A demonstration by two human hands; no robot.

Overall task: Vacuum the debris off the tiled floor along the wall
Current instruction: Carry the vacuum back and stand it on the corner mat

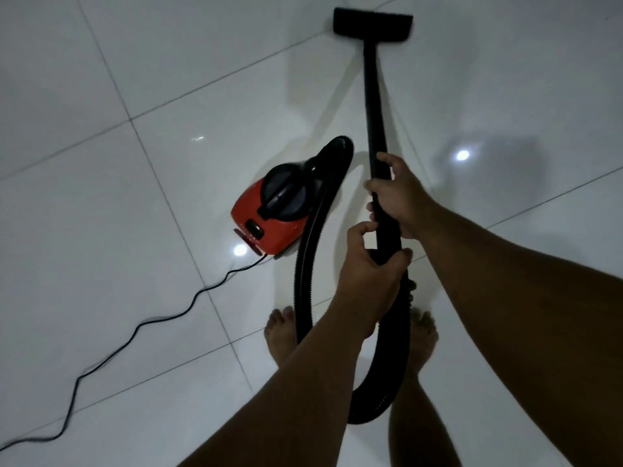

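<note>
On the glossy white tiled floor, at about 12 o'clock from the person's bare feet, the flat black floor nozzle rests at the far end of a straight rigid wand. Both hands are closed on the wand's lower end — the right hand higher up the tube, the left hand just below it where the tube meets the ribbed hose. The sweeping step is judged to be in hand, nozzle extended forward. No debris can be made out on the tiles, and no wall is plainly identifiable in view, so progress cannot be assessed.

The canister sits at 10 o'clock from the hands — red moulded plastic body, dark rounded lid with a carry handle. The hose is corrugated and flexible, looping from the canister's front down past the feet and back up to the wand. A thin black power cord trails away towards 8 o'clock in loose bends.

Next move, as judged: draw or push the nozzle flat along the tile, keeping the hose loop clear of the feet. The tiles are hard, smooth and highly reflective, with thin grout lines.
</note>
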